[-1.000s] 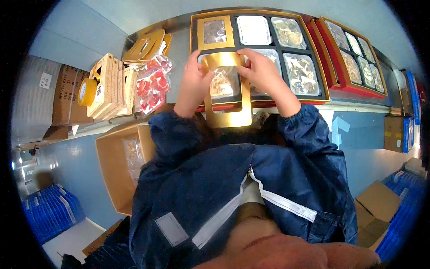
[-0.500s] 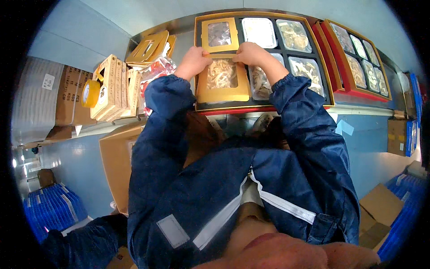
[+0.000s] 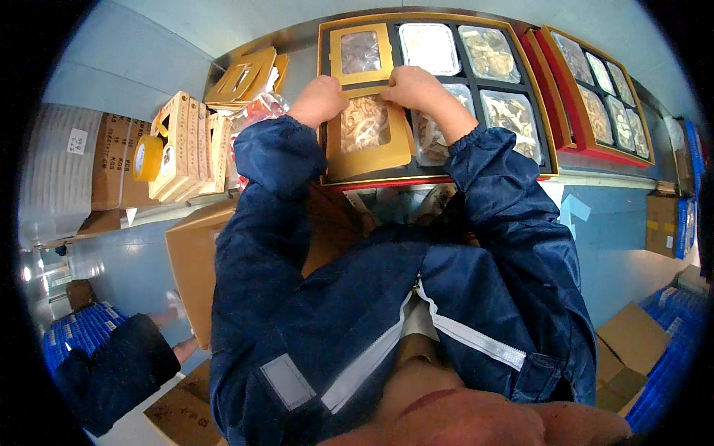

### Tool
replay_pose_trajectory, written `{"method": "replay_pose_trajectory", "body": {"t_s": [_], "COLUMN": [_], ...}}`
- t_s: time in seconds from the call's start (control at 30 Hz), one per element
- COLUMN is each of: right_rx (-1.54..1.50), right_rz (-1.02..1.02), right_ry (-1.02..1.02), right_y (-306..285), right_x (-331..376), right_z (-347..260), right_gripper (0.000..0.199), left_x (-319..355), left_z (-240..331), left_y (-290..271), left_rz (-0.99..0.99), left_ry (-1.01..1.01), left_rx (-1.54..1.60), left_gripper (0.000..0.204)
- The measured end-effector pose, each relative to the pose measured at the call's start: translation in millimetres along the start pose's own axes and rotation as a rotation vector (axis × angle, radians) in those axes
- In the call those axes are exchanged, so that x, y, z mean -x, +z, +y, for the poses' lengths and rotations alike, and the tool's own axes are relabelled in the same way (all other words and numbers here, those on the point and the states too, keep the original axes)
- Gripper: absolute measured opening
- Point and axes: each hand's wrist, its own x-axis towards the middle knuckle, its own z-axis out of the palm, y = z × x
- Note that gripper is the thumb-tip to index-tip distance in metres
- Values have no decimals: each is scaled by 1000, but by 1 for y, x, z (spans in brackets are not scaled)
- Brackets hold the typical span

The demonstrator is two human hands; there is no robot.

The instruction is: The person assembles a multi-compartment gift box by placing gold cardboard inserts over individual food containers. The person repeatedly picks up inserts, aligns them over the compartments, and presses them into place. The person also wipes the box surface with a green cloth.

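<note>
Clock positions are from the view's center. Nearest, at 6: wearer's navy jacket (image 3: 260, 312), w/ its white-taped zip part open. At 8: an open cardboard box (image 3: 199, 279) below the table; beyond it, another person's dark sleeve (image 3: 123, 375). At 12: a gold window frame (image 3: 368, 159) over a clear tray of pale tan dried pcs (image 3: 364, 123), in the near-L compartment of a 6-compartment gift box (image 3: 547, 141); can't tell if it's fully flat. L hand (image 3: 318, 102), at approx. 11:30, has its fingertips pinched on the frame's far edge, L end; R hand (image 3: 416, 89), btwn 12 and 1, pinches the same edge, R end. Just past them, a 2nd gold frame (image 3: 364, 76) covers a tray of dark pcs, w/ a white-filled tray (image 3: 428, 48) beside it. At 10: stacked light-wood-look boxes (image 3: 190, 149) w/ yellow tape roll (image 3: 149, 157). At 11: loose gold frames (image 3: 239, 80). At 2: another filled gift box (image 3: 595, 97).
</note>
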Motion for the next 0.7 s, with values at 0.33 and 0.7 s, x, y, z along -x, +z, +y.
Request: {"method": "replay_pose_trajectory", "body": {"t_s": [0.33, 0.7], "right_rx": [49, 37], "right_rz": [189, 355], "right_ry": [3, 0], "right_y": [21, 39], "right_x": [3, 11], "right_z": [-7, -11], "right_gripper": [25, 30], "left_x": [4, 10], "left_z": [4, -3], "left_y": [24, 29], "left_rz": [258, 318], "left_ry": [-73, -97], "left_rx": [-53, 52], "left_gripper": [26, 22]}}
